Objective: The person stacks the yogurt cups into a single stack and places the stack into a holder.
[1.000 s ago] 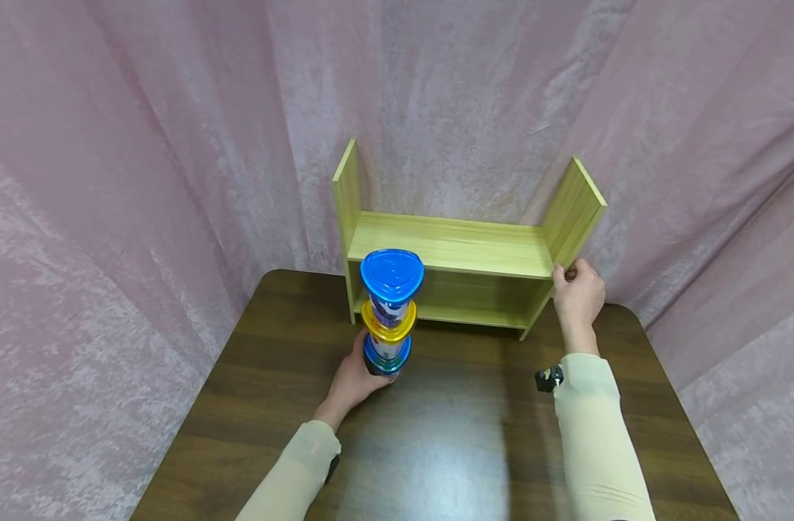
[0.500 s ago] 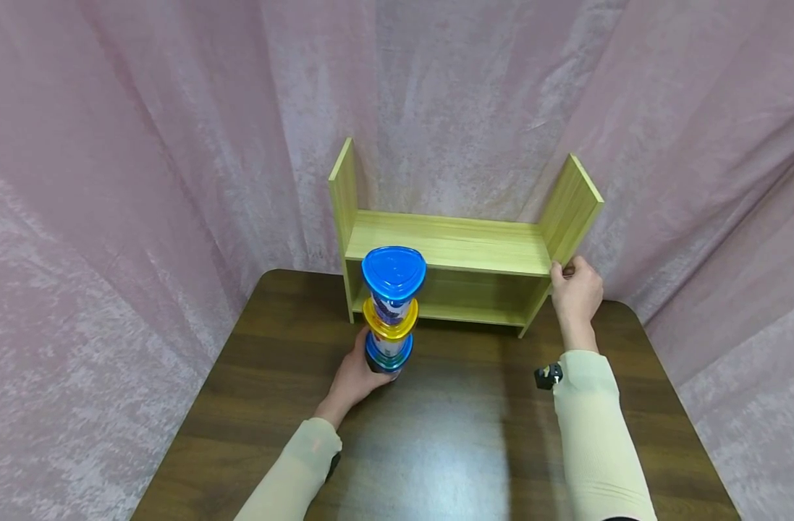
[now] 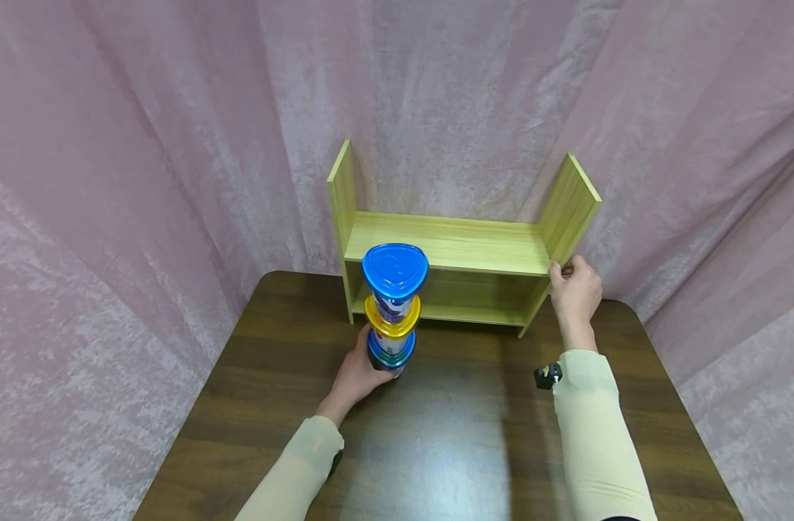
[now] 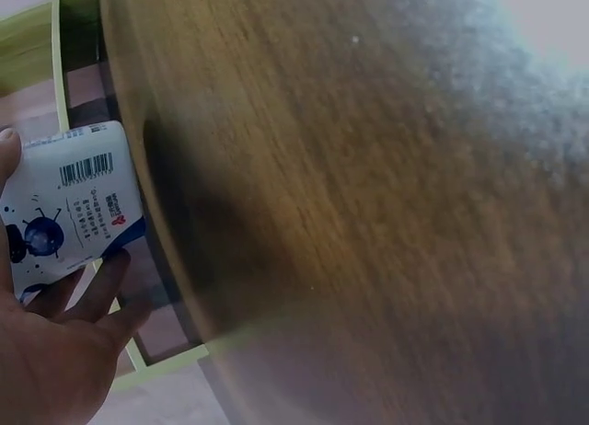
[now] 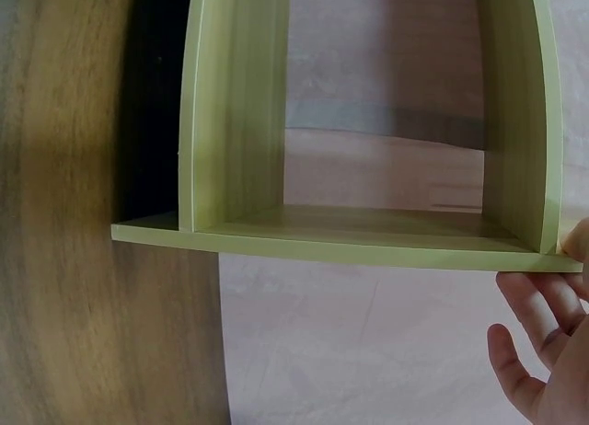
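My left hand [image 3: 357, 373] grips the lowest part of an upright stack of lidded jars [image 3: 397, 271] with blue, yellow and blue rounded-triangle lids. In the left wrist view, the held white jar [image 4: 78, 200] shows a barcode and a blue cartoon print, with fingers curled round it. Whether its base touches the table cannot be told. Behind the stack stands a light wooden shelf [image 3: 449, 239] with two tall side panels. My right hand [image 3: 575, 293] pinches its right side panel [image 5: 368, 252] near the middle board, thumb on one face and fingers on the other.
A dark brown wooden table [image 3: 273, 347] carries the shelf near its back edge. Pink curtains [image 3: 462, 108] hang behind and on both sides. The jars stand in front of the shelf's left half, hiding part of its lower compartment.
The jar stack and left hand have shifted very slightly right. The right hand keeps its grip on the shelf's side panel. The head view has moved a little.
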A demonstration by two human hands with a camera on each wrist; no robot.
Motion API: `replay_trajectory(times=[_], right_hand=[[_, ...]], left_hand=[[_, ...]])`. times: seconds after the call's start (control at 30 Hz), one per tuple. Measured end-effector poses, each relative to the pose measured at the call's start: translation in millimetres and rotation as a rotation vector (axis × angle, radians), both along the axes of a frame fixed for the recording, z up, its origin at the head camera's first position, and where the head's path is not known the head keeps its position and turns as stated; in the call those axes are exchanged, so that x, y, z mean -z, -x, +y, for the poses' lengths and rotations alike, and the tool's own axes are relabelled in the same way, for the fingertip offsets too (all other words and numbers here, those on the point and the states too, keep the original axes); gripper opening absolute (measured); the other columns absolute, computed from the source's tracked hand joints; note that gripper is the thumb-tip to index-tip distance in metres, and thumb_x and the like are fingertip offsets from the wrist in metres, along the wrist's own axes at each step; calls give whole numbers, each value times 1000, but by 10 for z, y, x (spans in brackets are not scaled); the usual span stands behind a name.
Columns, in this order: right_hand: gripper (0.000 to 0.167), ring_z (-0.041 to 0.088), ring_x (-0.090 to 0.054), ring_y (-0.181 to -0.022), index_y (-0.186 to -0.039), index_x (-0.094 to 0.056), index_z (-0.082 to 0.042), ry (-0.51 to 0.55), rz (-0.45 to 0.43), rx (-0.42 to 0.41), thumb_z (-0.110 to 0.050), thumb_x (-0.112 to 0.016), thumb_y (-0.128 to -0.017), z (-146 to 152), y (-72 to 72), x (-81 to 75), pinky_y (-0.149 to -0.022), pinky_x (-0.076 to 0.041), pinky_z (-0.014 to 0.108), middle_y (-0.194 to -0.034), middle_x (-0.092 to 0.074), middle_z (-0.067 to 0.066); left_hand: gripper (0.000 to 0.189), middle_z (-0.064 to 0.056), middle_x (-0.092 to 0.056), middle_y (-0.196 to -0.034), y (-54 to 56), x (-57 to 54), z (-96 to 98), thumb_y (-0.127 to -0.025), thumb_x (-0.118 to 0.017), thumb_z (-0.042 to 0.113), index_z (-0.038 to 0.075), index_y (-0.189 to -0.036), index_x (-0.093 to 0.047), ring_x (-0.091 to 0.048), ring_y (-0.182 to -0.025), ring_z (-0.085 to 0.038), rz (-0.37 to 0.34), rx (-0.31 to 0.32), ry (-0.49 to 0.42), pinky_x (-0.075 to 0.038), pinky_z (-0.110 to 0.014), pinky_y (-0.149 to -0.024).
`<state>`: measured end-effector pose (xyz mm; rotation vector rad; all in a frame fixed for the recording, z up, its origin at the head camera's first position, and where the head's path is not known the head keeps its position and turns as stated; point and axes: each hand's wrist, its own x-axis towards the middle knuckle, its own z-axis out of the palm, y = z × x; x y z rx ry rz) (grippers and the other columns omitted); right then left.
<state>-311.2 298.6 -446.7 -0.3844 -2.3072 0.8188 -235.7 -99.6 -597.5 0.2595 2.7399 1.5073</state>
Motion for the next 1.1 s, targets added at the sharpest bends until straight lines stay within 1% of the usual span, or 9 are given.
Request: replay_trajectory(times=[0.1, 0.2, 0.3, 0.4, 0.57, 0.77, 1.1], right_hand=[[23, 46, -66, -88, -88, -63, 0, -2, 10, 2, -21, -63, -95, -8, -3, 6, -78, -48, 57, -91, -73, 19], [22, 45, -66, -86, -87, -63, 1, -6, 21, 1, -20, -63, -95, -15, -2, 15, -77, -48, 57, -90, -73, 20], [22, 45, -66, -85, -85, -62, 0, -8, 31, 3, -19, -64, -94, -18, 2, 22, -76, -48, 57, -89, -73, 20], [21, 45, -66, -85, -85, -62, 0, -8, 34, 3, -19, -64, -94, -25, 3, 27, -76, -48, 57, -88, -73, 20], [22, 45, -66, -84, -85, -61, 0, -4, 31, 6, -19, -64, -94, -41, -6, 38, -75, -48, 56, -87, -72, 20], [22, 45, -65, -82, -83, -61, 0, -2, 42, 6, -19, -65, -94, -66, -8, 40, -74, -47, 57, -86, -71, 20], [23, 45, -65, -81, -81, -60, 0, 10, 51, 8, -20, -65, -93, -102, -7, 36, -73, -47, 57, -85, -71, 19]], left_hand=[[108, -12, -52, -145, 5, -9, 12, -77, -91, 30, 23, -157, -19, -54, -128, -33, -4, -6, 1, -42, -56, -108], [110, -11, -51, -146, 8, -18, 32, -76, -91, 34, 24, -158, -18, -53, -129, -33, -20, -14, -6, -42, -57, -107], [111, -10, -49, -147, 21, -38, 57, -76, -90, 38, 27, -158, -17, -52, -131, -33, -33, -19, -22, -41, -58, -108], [111, -9, -49, -148, 43, -63, 74, -76, -91, 38, 29, -158, -17, -51, -132, -32, -29, -21, -35, -41, -57, -108], [111, -11, -50, -147, 53, -126, 83, -76, -91, 34, 27, -158, -17, -52, -130, -33, -11, -4, -30, -41, -56, -108], [110, -10, -51, -146, 45, -189, 91, -77, -91, 34, 26, -158, -17, -54, -128, -31, -6, 17, -17, -42, -54, -108], [110, -10, -52, -145, 72, -205, 97, -77, -91, 33, 26, -158, -17, -55, -127, -30, 5, 34, -6, -43, -54, -107]])
